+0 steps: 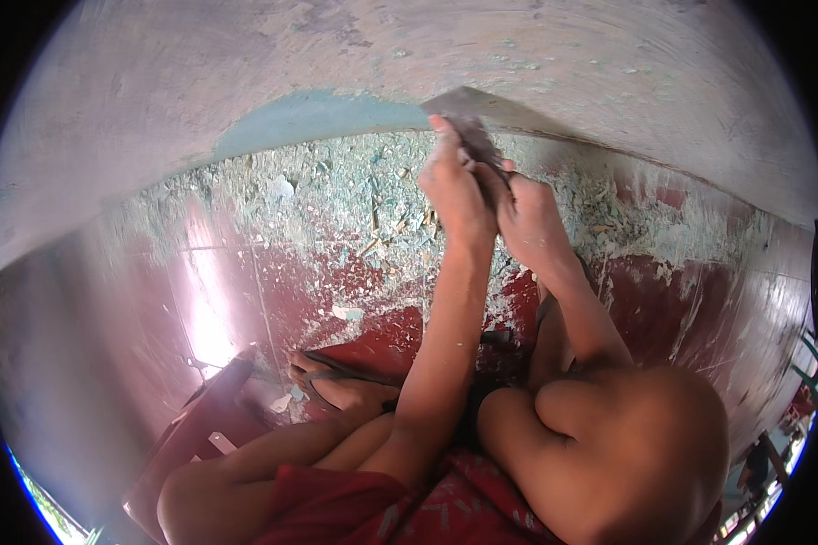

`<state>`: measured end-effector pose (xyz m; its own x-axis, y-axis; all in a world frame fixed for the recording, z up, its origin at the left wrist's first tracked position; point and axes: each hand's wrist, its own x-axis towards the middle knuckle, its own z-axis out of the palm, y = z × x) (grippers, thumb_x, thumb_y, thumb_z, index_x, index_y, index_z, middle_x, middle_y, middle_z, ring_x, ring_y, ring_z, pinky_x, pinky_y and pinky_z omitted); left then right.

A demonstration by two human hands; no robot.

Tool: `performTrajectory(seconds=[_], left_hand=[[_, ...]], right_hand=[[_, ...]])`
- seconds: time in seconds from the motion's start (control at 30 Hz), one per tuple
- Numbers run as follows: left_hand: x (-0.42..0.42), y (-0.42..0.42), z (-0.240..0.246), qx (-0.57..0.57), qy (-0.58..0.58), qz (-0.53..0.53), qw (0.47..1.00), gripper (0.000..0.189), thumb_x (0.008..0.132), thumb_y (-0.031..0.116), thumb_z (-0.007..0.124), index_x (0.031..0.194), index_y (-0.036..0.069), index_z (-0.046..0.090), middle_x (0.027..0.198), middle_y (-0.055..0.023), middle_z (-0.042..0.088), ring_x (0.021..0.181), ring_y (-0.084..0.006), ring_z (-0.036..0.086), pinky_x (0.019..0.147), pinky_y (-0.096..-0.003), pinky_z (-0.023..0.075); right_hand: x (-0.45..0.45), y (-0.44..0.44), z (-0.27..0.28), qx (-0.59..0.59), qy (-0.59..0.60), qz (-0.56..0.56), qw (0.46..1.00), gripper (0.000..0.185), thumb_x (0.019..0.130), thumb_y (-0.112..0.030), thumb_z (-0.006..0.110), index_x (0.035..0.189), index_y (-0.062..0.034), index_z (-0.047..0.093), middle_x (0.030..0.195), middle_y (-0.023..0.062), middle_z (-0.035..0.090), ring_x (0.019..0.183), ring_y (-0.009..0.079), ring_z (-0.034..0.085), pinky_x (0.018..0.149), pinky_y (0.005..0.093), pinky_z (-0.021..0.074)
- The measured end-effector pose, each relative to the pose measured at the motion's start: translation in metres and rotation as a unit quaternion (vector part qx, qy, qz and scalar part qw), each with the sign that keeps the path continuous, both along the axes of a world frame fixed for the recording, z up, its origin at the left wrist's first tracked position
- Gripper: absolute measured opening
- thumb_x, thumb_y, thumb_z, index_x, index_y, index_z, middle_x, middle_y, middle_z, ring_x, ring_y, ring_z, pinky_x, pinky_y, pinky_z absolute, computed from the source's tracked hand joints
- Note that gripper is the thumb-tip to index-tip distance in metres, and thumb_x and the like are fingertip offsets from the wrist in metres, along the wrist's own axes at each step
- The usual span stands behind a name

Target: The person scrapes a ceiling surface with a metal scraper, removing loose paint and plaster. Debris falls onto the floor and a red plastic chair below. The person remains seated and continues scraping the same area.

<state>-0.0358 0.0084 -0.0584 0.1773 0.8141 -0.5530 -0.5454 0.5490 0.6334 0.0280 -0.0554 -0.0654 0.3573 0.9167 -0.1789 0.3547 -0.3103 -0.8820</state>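
Both my hands are wrapped around a dark handle of a wide, flat paint scraper [476, 103]. My left hand [453, 187] is farther up the handle, nearer the blade, with the thumb pointing along it. My right hand [533, 214] grips the lower end. The scraper's grey blade lies against the bottom of a wall [177, 75], just above the floor. A patch of light blue paint [313, 117] runs along the wall's base left of the blade. Elsewhere the wall surface is pale, greyish and scuffed. How firmly the blade presses cannot be seen.
Paint flakes [375, 197] cover the red tiled floor [647, 300] along the wall. My sandalled foot [344, 392] rests on the floor at left, and my bent knees flank my arms. A dark red object [198, 415] stands at lower left. Bright light reflects off the tiles.
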Motion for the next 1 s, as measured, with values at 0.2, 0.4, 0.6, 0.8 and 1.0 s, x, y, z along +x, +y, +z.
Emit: performTrajectory(seconds=[0.2,0.4,0.6,0.8,1.0], left_hand=[[0.008,-0.007,0.010,-0.051,0.008,-0.010,0.999,0.043,0.105,0.036,0.054,0.088,-0.004,0.061,0.073,-0.0107,0.059,0.055,-0.0173,0.055,0.050,-0.0327,0.0502],[0.012,-0.010,0.007,-0.044,0.025,-0.019,0.999,0.045,0.106,0.032,0.055,0.070,0.006,0.058,0.063,-0.0019,0.052,0.050,-0.0098,0.049,0.044,-0.0274,0.0457],[0.002,-0.006,0.000,-0.014,0.018,-0.056,0.998,0.045,0.105,0.034,0.053,0.096,-0.010,0.059,0.072,-0.0175,0.059,0.058,-0.0251,0.059,0.056,-0.0370,0.0496],[-0.006,-0.001,-0.002,-0.002,0.059,-0.060,0.996,0.044,0.105,0.033,0.052,0.092,-0.008,0.060,0.067,-0.0164,0.059,0.054,-0.0230,0.058,0.054,-0.0343,0.0495],[-0.009,0.004,-0.015,0.047,0.060,-0.050,0.996,0.044,0.106,0.034,0.052,0.089,-0.006,0.060,0.068,-0.0161,0.061,0.054,-0.0210,0.059,0.053,-0.0320,0.0510]], right_hand=[[0.008,-0.043,-0.019,-0.035,0.008,-0.061,0.997,0.031,0.106,-0.023,0.055,0.094,0.0026,0.066,0.065,0.0123,0.057,0.055,0.0176,0.053,0.053,0.0343,0.0425],[0.010,-0.047,-0.022,-0.041,0.008,-0.074,0.996,0.031,0.107,-0.023,0.054,0.093,0.0029,0.064,0.065,0.0112,0.056,0.056,0.0166,0.052,0.054,0.0338,0.0419],[0.008,-0.052,-0.029,-0.042,0.014,-0.081,0.996,0.032,0.107,-0.024,0.054,0.092,0.0032,0.063,0.065,0.0101,0.055,0.057,0.0157,0.051,0.054,0.0333,0.0414],[0.004,-0.040,-0.031,-0.036,0.026,-0.069,0.997,0.033,0.107,-0.024,0.053,0.091,0.0035,0.062,0.066,0.0091,0.054,0.058,0.0147,0.050,0.055,0.0328,0.0408],[-0.001,-0.024,-0.020,-0.028,0.007,-0.045,0.999,0.034,0.108,-0.024,0.052,0.090,0.0038,0.061,0.066,0.0080,0.053,0.059,0.0138,0.049,0.055,0.0322,0.0403]])
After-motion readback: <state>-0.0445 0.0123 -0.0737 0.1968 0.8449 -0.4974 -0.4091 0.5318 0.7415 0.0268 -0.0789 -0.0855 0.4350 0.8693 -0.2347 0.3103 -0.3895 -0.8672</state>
